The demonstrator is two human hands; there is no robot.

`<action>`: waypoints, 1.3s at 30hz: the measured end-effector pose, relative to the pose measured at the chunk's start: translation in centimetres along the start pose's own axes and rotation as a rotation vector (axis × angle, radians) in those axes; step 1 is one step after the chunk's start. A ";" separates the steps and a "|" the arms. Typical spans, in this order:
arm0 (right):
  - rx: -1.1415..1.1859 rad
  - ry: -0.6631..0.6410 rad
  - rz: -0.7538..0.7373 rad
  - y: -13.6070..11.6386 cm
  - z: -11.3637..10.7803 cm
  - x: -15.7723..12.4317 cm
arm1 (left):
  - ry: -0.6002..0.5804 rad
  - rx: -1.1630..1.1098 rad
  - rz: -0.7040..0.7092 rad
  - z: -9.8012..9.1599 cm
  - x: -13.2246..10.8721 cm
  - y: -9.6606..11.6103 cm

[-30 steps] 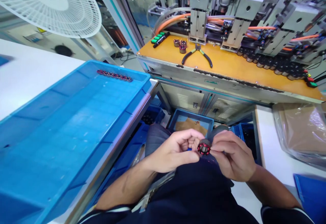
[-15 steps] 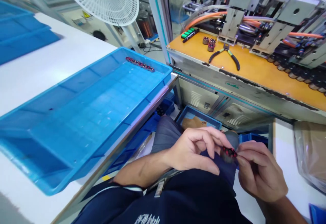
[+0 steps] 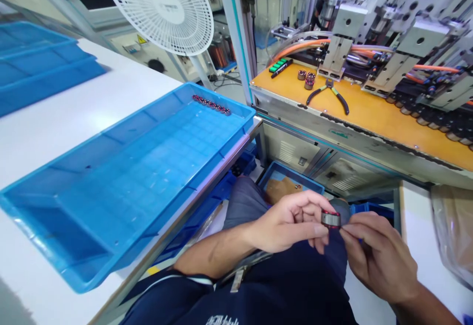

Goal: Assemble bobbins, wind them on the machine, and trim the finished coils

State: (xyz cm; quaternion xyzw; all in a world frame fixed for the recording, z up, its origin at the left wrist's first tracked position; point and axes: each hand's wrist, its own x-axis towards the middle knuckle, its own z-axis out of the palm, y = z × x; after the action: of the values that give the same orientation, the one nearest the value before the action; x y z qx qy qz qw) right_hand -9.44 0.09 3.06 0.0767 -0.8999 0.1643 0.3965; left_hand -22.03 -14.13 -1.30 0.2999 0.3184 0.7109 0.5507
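Note:
A small ring-shaped motor stator [image 3: 330,219], with a grey metal band and red-and-black edges, is held on its side above my lap. My left hand [image 3: 291,221] grips it between thumb and fingers, the index finger curled over its top. At the stator's lower right edge, my right hand [image 3: 380,253] has its thumb and index finger pinched together. Whatever sits between those right fingertips is too small to make out. A row of similar stators [image 3: 211,104] stands along the far end of the large blue tray [image 3: 177,167] on the left.
Cutting pliers [image 3: 328,93], a few stators [image 3: 309,82] and a black marker [image 3: 281,68] lie on the orange machine bench [image 3: 369,123]. Metal machine fixtures rise behind. A white fan [image 3: 166,9] stands beyond the tray. Below is a blue bin [image 3: 291,172]; stacked blue trays [image 3: 44,63] are far left.
The stator has turned from showing its red-and-black face to showing its metal side band. My left thumb and fingers have closed in on it. The camera view has shifted slightly.

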 end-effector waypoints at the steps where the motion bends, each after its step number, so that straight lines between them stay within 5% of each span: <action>1: 0.001 0.000 0.027 0.1 0.1 -0.1 | -0.006 -0.023 0.062 0.1 0.0 -0.1; 5: 0.015 -0.012 0.125 0.2 0.0 -0.6 | -0.044 -0.065 0.306 0.2 0.1 -0.4; 8: 0.013 -0.001 0.086 0.1 -0.5 -0.3 | -0.041 -0.168 0.349 0.2 0.4 -0.6; 11: 0.052 -0.055 0.010 -0.2 -1.2 0.7 | -0.007 -0.194 0.172 0.2 0.6 -0.8; 15: 0.075 -0.106 -0.034 -0.2 -1.7 1.3 | -0.174 -0.075 -0.075 0.2 0.7 -0.9; 27: 0.048 -0.056 0.115 -0.1 -1.1 0.4 | 0.029 -0.119 0.356 0.8 0.2 -0.6; 30: 0.108 -0.071 0.051 0.0 -1.5 0.6 | 0.031 -0.144 0.211 0.4 0.5 -0.6; 34: 0.145 -0.111 -0.020 0.6 -1.8 0.7 | -0.227 -0.111 -0.105 -0.1 0.7 -1.1; 36: 0.129 -0.110 -0.027 0.7 -1.8 0.6 | -0.254 -0.128 -0.098 -0.1 0.6 -1.2; 39: 0.102 -0.078 0.019 0.4 -1.6 0.6 | -0.093 -0.078 0.001 0.3 0.2 -1.0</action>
State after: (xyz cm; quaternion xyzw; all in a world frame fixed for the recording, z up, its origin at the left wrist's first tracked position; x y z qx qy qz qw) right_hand -8.87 1.01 4.43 0.0948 -0.9058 0.2108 0.3551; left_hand -21.27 -13.71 -1.89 0.3112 0.2643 0.7085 0.5757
